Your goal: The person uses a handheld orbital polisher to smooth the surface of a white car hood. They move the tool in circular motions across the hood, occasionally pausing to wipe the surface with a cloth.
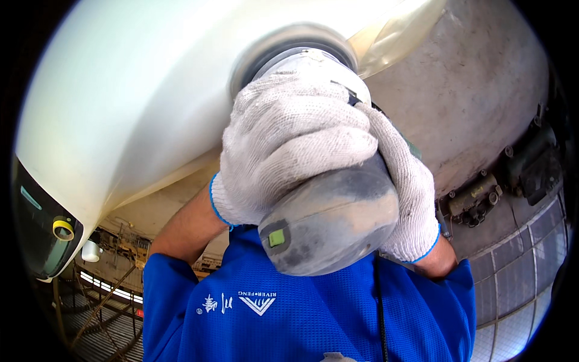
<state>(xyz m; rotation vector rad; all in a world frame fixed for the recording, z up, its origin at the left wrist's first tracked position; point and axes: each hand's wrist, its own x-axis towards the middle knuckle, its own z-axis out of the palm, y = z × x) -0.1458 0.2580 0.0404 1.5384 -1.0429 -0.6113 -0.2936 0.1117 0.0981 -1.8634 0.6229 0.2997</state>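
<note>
Both hands are in white knit gloves with blue cuffs, wrapped round an orbital sander. My left hand closes its fingers over the top of the sander, just behind the head. On the other side, my right hand grips the body, with part of it hidden behind the tool. The sander's grey, dusty rear end points toward me and bears a small green patch. Its round pad looks blurred and rests against, or very near, a large smooth white panel. The contact itself is hidden.
Yellowish sheeting runs along the panel's edge. A yellow tape roll sits by a dark glossy section at far left. Stained concrete floor lies to the right, with dark machinery parts and a gridded window-like structure beyond.
</note>
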